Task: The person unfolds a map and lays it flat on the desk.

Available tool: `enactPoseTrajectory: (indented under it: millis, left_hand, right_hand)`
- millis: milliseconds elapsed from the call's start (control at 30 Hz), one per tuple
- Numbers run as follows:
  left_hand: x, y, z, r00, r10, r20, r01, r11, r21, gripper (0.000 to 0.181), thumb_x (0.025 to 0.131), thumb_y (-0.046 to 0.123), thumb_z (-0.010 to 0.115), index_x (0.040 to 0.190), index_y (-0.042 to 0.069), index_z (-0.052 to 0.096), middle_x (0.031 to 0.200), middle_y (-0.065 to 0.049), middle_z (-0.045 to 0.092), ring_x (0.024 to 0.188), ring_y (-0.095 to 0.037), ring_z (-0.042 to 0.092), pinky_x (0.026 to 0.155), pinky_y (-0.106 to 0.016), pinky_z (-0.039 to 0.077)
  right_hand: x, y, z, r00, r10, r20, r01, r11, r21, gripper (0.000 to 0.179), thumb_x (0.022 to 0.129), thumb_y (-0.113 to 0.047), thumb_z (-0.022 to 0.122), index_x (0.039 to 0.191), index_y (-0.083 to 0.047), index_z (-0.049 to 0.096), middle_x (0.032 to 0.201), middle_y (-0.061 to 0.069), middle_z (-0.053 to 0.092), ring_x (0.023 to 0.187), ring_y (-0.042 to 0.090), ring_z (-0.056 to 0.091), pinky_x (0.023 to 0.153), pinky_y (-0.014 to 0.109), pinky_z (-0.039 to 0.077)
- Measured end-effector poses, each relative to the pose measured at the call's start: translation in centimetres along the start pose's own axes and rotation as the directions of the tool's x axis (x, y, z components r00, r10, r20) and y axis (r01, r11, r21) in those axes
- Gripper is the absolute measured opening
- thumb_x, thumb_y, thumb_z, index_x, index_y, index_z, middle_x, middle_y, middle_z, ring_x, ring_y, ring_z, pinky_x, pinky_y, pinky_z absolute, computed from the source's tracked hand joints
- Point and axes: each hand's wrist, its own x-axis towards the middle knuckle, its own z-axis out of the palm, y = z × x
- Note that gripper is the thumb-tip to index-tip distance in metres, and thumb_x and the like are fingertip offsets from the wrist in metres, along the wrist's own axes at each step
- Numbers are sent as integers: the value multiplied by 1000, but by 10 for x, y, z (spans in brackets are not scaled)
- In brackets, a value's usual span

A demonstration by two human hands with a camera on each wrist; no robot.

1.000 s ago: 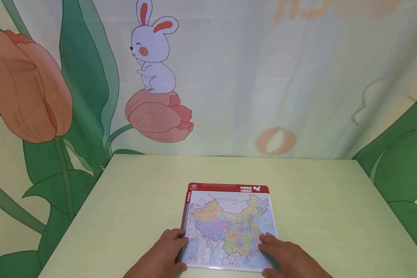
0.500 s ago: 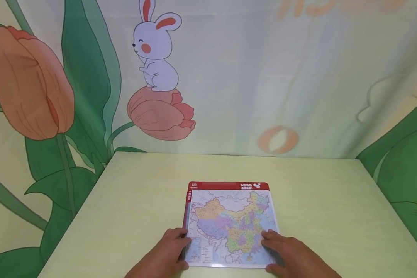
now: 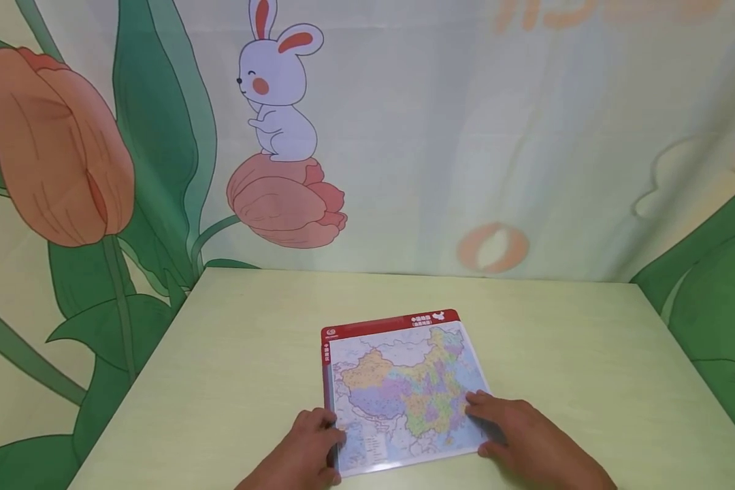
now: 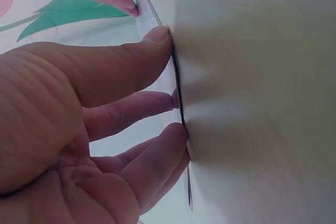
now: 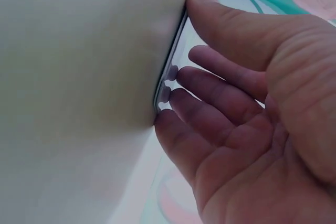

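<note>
A thin rectangular map board (image 3: 398, 395) with a red top border and a multicoloured map lies flat on the pale table, turned slightly askew. Beside its lower left edge is my left hand (image 3: 303, 446); the thumb and fingertips touch that edge, and one finger reaches onto the printed face. My right hand (image 3: 529, 435) is at the lower right edge, its thumb against the side and its fingers extended over the map. In the left wrist view the thin edge of the board (image 4: 177, 72) meets my fingertips. The right wrist view shows spread fingers close to the board (image 5: 173, 51).
The pale yellow table (image 3: 239, 354) extends around the board on every side. Behind it hangs a curtain-like backdrop (image 3: 404, 136) printed with a white rabbit, tulips and green leaves.
The map board has turned counterclockwise, its right side moving away and its left side nearer. My right hand has moved slightly forward and right, my left hand slightly back and right.
</note>
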Motion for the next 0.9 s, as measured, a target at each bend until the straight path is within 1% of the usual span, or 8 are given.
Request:
enactPoseTrajectory:
  millis: [133, 233, 300, 500, 667, 733, 833, 900]
  left_hand:
    - [-2, 2, 1, 999, 31, -11, -31, 999, -19, 36, 84, 31, 89, 115, 19, 77, 120, 1, 57, 106, -22, 44, 83, -30, 53]
    - [-2, 3, 2, 999, 33, -7, -34, 997, -62, 34, 82, 33, 89, 112, 21, 78, 114, 2, 55, 104, -20, 44, 82, -29, 53]
    - [-2, 3, 3, 999, 44, -4, -45, 996, -74, 34, 82, 34, 89, 112, 22, 78, 110, 3, 54, 104, -19, 43, 80, -27, 53]
    - [-2, 7, 5, 994, 109, -14, -109, 994, -31, 33, 83, 36, 89, 112, 24, 77, 104, 5, 50, 101, -14, 41, 78, -21, 48]
    - [-1, 13, 4, 995, 101, 14, -100, 993, -55, 37, 80, 38, 90, 113, 30, 77, 102, 10, 47, 103, -11, 41, 80, -22, 48]
    - [-1, 15, 5, 994, 110, 12, -110, 993, -50, 36, 80, 38, 90, 113, 31, 77, 101, 10, 47, 103, -11, 41, 81, -22, 47]
    - [0, 18, 6, 989, 147, 0, -147, 989, -19, 36, 80, 43, 89, 112, 30, 78, 97, 10, 47, 97, -9, 40, 79, -20, 45]
    - [1, 20, 8, 983, 185, -13, -185, 983, 12, 37, 81, 48, 87, 110, 28, 78, 95, 11, 47, 92, -7, 40, 78, -19, 41]
  right_hand:
    - [10, 8, -3, 993, -108, -55, 107, 994, -19, 58, 87, -22, 87, 141, -10, 68, 152, 3, 63, 137, 28, 63, 107, 49, 54]
    - [17, 14, -4, 976, -192, -106, 189, 981, -38, 57, 83, -18, 90, 136, -6, 70, 146, 9, 67, 133, 32, 66, 104, 48, 56]
    - [22, 17, -5, 970, -213, -116, 210, 977, -38, 58, 81, -17, 91, 134, -5, 71, 144, 11, 68, 131, 34, 66, 104, 50, 56]
    - [34, 21, -8, 975, -198, -106, 197, 980, -17, 59, 79, -18, 92, 133, -4, 71, 144, 14, 68, 132, 37, 66, 103, 52, 55]
    - [43, 26, -10, 979, -174, -106, 173, 985, -15, 58, 80, -16, 92, 133, -5, 72, 144, 13, 67, 134, 36, 64, 105, 52, 54]
    - [46, 27, -11, 978, -177, -111, 176, 984, -12, 57, 80, -16, 92, 132, -5, 72, 144, 13, 67, 134, 36, 64, 105, 53, 54]
    - [50, 30, -13, 974, -191, -123, 192, 981, -1, 55, 80, -13, 91, 130, -4, 73, 143, 15, 68, 133, 37, 65, 105, 53, 54]
    - [53, 31, -15, 973, -191, -127, 193, 981, 4, 54, 80, -12, 91, 130, -4, 73, 142, 15, 68, 133, 38, 65, 105, 54, 54]
